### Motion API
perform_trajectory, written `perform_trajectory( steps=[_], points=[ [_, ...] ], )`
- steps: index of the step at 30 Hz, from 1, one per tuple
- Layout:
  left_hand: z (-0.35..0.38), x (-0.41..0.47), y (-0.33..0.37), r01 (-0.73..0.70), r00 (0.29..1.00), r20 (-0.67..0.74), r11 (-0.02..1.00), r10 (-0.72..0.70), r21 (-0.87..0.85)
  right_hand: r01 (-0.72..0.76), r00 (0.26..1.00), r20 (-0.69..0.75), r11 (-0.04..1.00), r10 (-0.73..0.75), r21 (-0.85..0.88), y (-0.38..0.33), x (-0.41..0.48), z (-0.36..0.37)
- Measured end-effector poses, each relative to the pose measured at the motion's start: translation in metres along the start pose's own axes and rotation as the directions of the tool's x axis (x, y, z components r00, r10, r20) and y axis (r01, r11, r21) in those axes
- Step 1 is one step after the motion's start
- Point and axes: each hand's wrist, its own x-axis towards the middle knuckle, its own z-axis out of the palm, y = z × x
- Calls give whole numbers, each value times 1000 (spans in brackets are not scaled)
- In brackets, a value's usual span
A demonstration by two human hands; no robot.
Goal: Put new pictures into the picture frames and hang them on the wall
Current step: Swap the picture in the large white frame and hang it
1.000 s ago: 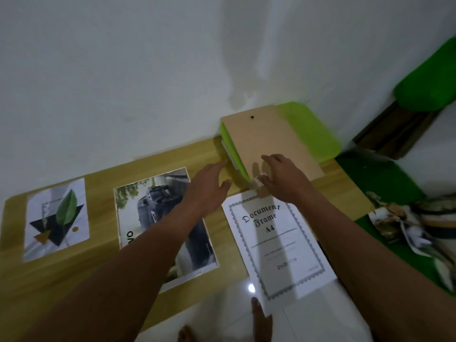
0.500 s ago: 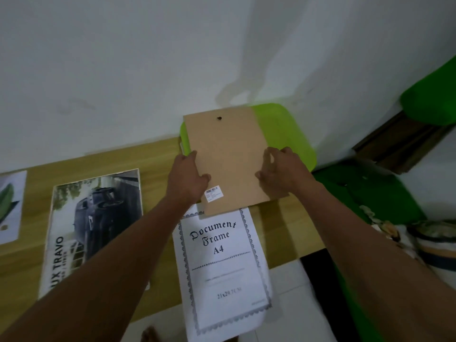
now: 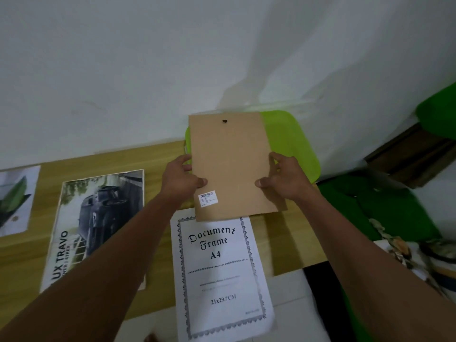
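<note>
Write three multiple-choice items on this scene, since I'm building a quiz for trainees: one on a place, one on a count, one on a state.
1. The car picture lies where, relative to the Document Frame sheet? A left of it; B right of it; C on top of it.
2. How many printed sheets lie on the table? A one; B three; C five.
3. The brown backing board is: A gripped by both hands; B gripped by one hand; C lying untouched.
Answers: A, it lies to the sheet's left; B, those two plus the leaf print; A, left hand and right hand grip its side edges.
</note>
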Motion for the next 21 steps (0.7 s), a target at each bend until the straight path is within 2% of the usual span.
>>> perform_trajectory(
  steps=[4,9,13,16,21],
  points=[
    [-29,-12,3,-10,999,50,991,17,-136,23,1000,0,993,-23,118,-22,-24,-7],
    [-85,-40,-4,-13,998,56,987,23,-162,71,997,23,974,-78,215,-66,-60,10],
    [-141,-63,-20,-25,998,59,986,35,-163,117,991,37,965,-130,235,-98,-82,46],
    [-186,-74,-35,-22,999,38,988,28,-150,100,990,77,964,-122,246,-121,-100,84],
    [-260,-88,-72,-5,1000,26,994,8,-111,77,994,61,967,-94,244,-153,-128,156]
  ],
)
